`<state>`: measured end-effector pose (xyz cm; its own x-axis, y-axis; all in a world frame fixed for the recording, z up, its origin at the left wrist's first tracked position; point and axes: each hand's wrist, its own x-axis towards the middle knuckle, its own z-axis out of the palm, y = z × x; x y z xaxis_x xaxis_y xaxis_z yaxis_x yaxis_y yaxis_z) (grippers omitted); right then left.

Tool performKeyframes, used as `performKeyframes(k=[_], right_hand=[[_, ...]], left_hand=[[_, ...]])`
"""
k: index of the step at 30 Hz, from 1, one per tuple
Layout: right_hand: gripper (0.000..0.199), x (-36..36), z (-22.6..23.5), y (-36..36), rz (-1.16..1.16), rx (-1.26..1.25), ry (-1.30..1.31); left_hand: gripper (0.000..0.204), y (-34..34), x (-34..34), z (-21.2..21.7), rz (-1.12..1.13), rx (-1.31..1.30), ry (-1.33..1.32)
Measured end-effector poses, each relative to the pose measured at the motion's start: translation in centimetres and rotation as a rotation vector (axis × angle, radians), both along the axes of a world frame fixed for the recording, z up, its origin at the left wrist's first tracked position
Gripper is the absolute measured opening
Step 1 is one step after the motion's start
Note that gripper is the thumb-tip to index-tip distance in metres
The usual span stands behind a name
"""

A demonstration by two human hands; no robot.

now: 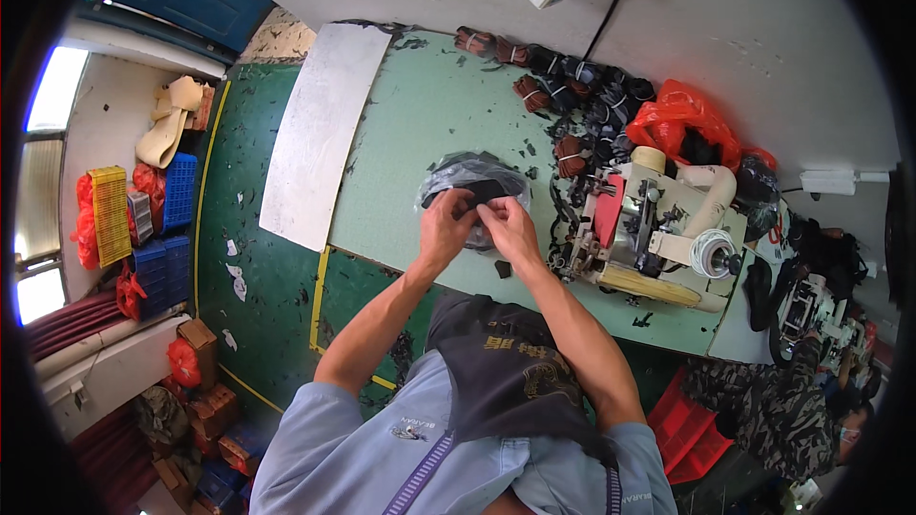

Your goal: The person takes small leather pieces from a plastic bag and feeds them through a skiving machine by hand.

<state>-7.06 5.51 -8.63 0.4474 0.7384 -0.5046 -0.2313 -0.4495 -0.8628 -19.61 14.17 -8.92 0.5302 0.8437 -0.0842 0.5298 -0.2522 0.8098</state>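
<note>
Both hands meet over a crumpled clear plastic bag [516,178] on the pale green table. Between them is a flat black piece [489,189] of thin, flexible-looking material, partly covered by the fingers. My left hand [447,229] has its fingers bent and pinched on the piece's near edge. Close beside it, my right hand [508,227] pinches the same edge with thumb and fingers. The fingertips nearly touch. Dark contents show through the bag; their kind is hidden.
A cream bench machine [634,229] stands right of my hands, amid dark scraps. Tied brown and black bundles [572,156] and a red plastic bag [682,119] lie behind it. A white board [320,124] covers the table's left end. Another person [778,420] works at far right.
</note>
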Motion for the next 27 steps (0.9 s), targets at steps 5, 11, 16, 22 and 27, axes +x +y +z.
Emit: performKeyframes(k=[5, 11, 16, 22, 27], right_hand=[[0.044, -1.3, -2.8, 0.9, -0.069, -0.047, 0.242], [0.039, -1.6, -3.1, 1.2, -0.032, -0.05, 0.237], [0.038, -1.3, -3.6, 1.3, -0.066, -0.051, 0.281], [0.017, -1.3, -4.3, 1.3, -0.293, -0.063, 0.51], [0.013, -1.0, -4.4, 0.9, -0.217, -0.098, 0.483]], left_hand=[[0.038, -0.3, -1.8, 0.2, 0.009, -0.165, -0.102], [0.039, 1.0, -2.5, -0.2, -0.06, -0.292, -0.125], [0.038, 2.0, -2.5, -0.7, -0.131, -0.348, -0.084], [0.034, 2.5, -2.5, -1.6, -0.127, -0.345, -0.056], [0.032, 2.9, -2.4, -1.7, -0.128, -0.431, -0.014]])
